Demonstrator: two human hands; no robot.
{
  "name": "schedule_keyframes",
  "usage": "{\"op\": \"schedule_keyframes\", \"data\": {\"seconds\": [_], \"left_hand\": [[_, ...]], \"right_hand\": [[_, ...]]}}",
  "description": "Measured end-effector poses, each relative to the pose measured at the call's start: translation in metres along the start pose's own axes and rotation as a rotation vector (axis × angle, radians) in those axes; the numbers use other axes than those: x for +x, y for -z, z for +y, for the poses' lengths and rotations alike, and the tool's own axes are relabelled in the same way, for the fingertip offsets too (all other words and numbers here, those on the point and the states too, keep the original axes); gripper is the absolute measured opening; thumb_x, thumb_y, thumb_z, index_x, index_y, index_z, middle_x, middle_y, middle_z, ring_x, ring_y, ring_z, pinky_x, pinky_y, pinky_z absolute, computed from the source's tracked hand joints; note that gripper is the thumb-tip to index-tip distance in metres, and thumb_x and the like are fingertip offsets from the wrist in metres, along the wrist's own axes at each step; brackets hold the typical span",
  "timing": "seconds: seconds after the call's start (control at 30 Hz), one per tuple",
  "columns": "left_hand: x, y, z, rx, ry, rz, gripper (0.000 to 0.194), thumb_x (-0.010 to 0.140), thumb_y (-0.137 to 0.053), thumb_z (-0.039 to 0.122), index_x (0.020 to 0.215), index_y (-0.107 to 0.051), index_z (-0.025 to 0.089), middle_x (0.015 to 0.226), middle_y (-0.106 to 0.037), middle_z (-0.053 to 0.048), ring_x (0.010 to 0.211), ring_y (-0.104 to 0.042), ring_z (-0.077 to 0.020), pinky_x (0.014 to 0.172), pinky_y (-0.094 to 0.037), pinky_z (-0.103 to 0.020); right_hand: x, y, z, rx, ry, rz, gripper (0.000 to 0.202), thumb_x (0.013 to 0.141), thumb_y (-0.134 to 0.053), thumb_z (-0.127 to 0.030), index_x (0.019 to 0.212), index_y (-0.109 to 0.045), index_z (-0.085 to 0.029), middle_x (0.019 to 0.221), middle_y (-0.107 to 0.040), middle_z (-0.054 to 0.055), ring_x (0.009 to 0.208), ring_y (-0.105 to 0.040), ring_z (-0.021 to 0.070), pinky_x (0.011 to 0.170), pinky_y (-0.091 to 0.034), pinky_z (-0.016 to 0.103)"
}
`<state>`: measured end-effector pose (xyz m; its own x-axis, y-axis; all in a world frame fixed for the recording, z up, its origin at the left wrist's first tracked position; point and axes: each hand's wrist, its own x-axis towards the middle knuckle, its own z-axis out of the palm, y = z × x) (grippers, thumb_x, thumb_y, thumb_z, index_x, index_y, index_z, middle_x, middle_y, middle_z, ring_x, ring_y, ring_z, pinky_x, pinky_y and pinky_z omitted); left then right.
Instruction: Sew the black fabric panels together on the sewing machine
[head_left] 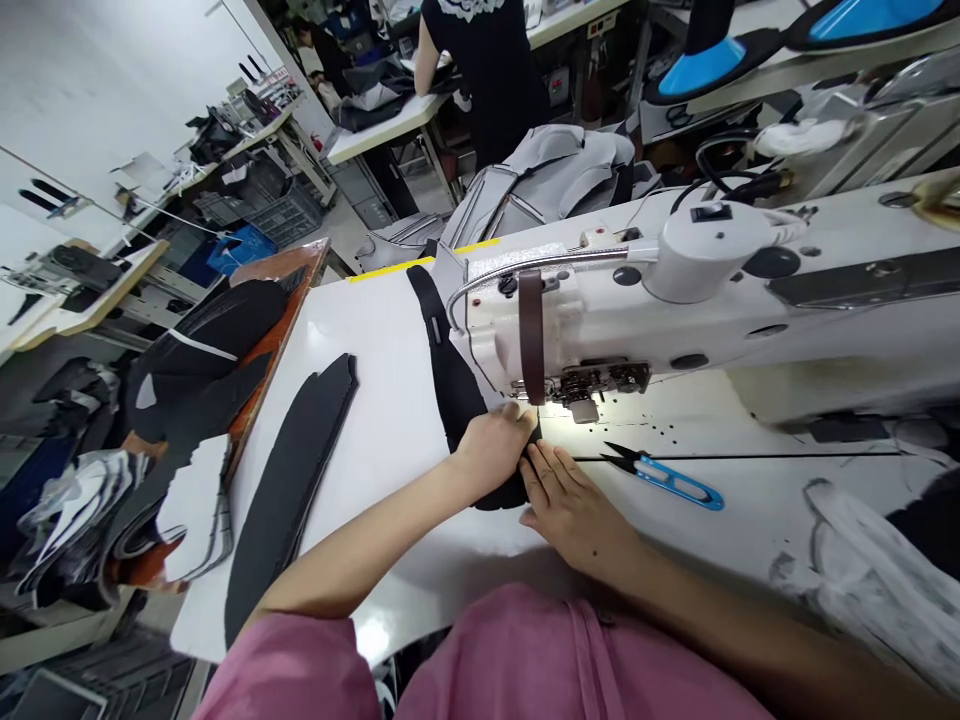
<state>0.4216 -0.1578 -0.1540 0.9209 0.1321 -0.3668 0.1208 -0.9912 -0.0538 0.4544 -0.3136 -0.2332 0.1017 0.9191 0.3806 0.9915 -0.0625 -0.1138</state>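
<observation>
Beside the needle end of the white sewing machine (727, 320), a black strip (456, 385) lies on the worktop (386, 400), running toward eleven o'clock. The left hand (495, 450) is curled over it; whether it pinches, I cannot tell. At four o'clock from there, the right hand (571, 507) lies flattened, fingertips at the strip's edge. Blue snips (679, 482) lie at three o'clock from the right hand.
</observation>
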Motion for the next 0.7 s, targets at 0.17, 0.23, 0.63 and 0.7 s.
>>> {"op": "schedule_keyframes", "data": {"seconds": [0.17,0.23,0.63,0.7], "left_hand": [[0.008,-0.014,-0.009,-0.032,-0.024,0.146,0.023,0.08,-0.047,0.011,0.1,-0.059,0.014,0.088,-0.061,-0.009,0.084,-0.059,-0.0216,0.069,-0.048,-0.031],[0.006,-0.025,-0.017,-0.051,-0.057,0.273,0.023,0.082,-0.047,0.011,0.098,-0.062,0.016,0.09,-0.062,-0.009,0.088,-0.057,-0.0221,0.071,-0.047,-0.033],[0.026,-0.04,-0.053,-0.111,-0.356,0.575,0.034,0.094,-0.034,0.016,0.084,-0.067,0.015,0.074,-0.063,-0.004,0.076,-0.057,-0.0168,0.073,-0.043,-0.032],[0.029,-0.036,-0.053,-0.026,-0.373,0.553,0.034,0.095,-0.034,0.016,0.082,-0.065,0.014,0.072,-0.063,-0.003,0.073,-0.057,-0.0163,0.073,-0.044,-0.031]], "right_hand": [[0.001,-0.002,0.0,0.0,0.005,-0.009,0.061,0.087,-0.055,-0.041,0.126,-0.048,0.006,0.131,-0.047,0.031,0.127,-0.041,0.0357,0.108,-0.031,0.048],[0.0,0.0,0.001,0.012,-0.005,-0.016,0.06,0.085,-0.058,-0.039,0.125,-0.049,0.005,0.13,-0.048,0.03,0.125,-0.043,0.0354,0.106,-0.033,0.048],[0.019,0.0,0.043,0.326,0.38,-0.211,0.067,0.093,-0.04,-0.05,0.139,-0.037,-0.002,0.145,-0.035,0.02,0.138,-0.025,0.0254,0.115,-0.023,0.043],[0.023,-0.004,0.043,0.343,0.376,-0.237,0.069,0.093,-0.038,-0.051,0.139,-0.035,-0.001,0.146,-0.032,0.021,0.139,-0.024,0.0262,0.114,-0.022,0.043]]}}
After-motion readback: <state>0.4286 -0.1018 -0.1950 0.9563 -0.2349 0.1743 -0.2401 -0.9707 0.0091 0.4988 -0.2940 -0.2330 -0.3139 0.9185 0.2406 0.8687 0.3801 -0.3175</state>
